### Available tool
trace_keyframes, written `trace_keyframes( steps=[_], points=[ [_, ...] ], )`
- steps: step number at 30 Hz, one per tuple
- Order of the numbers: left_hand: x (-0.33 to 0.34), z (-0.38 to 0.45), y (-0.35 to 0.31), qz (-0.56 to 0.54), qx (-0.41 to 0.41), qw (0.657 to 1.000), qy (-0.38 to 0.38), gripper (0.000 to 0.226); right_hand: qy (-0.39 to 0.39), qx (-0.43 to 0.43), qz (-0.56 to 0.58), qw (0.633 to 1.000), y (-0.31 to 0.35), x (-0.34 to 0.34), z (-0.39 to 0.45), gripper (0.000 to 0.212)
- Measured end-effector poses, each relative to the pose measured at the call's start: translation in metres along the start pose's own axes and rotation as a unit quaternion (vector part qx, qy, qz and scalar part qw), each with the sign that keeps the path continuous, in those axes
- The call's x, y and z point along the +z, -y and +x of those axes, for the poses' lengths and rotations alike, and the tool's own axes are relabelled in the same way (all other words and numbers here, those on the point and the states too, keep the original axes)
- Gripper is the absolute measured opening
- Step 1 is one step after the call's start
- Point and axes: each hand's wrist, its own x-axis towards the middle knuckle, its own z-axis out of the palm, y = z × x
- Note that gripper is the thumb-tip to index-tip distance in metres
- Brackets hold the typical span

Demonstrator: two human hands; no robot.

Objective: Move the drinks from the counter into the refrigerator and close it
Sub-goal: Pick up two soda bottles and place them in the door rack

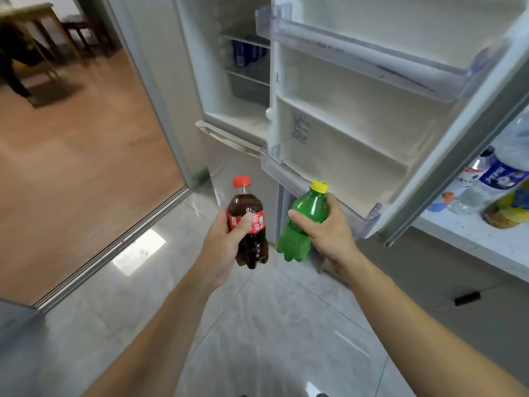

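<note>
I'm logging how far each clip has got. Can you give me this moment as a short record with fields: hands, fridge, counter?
left hand: left hand grips the cola bottle, red cap up
right hand: right hand grips the green bottle, yellow cap up
fridge door: fridge door open, the door shelves that show are bare
fridge inside: blue cans on a shelf
counter: counter holds more bottles
stage: both bottles held in front of the fridge, not yet placed

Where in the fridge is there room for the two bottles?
The lower door bin, right behind the green bottle, looks bare, and so does the upper door bin. The inner shelf already holds blue cans, so it is tighter. The counter is crowded with bottles.
</note>
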Motion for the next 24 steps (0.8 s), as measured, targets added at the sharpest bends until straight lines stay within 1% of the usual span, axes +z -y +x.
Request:
trace_keyframes(
  steps=[1,4,8,12,15,18,19,21,24],
  points=[
    [0.0,0.012,-0.009,0.008,0.017,1.0,0.011,0.048,-0.017,-0.019,-0.009,1.0,0.006,0.003,0.008,0.047],
    [0.003,0.049,-0.028,0.019,0.048,0.998,0.033,0.034,-0.071,-0.078,-0.045,0.993,0.021,0.008,0.036,0.047],
    [0.016,0.101,-0.041,0.039,0.074,0.996,0.014,0.046,-0.117,-0.128,-0.071,0.982,0.033,0.007,0.077,0.052],
    [0.032,0.158,-0.054,0.09,0.119,0.989,0.005,0.047,-0.149,-0.174,-0.1,0.968,0.038,0.009,0.12,0.051],
    [0.04,0.2,-0.061,0.165,0.143,0.976,0.0,0.059,-0.161,-0.168,-0.128,0.964,0.032,0.012,0.149,0.055],
    [0.044,0.234,-0.064,0.228,0.149,0.962,0.012,0.061,-0.153,-0.157,-0.125,0.968,0.022,0.013,0.17,0.063],
    [0.046,0.242,-0.063,0.249,0.148,0.957,0.018,0.063,-0.151,-0.15,-0.122,0.969,0.019,0.013,0.175,0.063],
    [0.048,0.258,-0.061,0.287,0.147,0.946,0.038,0.067,-0.151,-0.127,-0.123,0.973,0.013,0.013,0.185,0.061],
    [0.051,0.28,-0.06,0.327,0.145,0.931,0.075,0.065,-0.147,-0.072,-0.147,0.975,0.003,0.017,0.198,0.06]
  ],
)
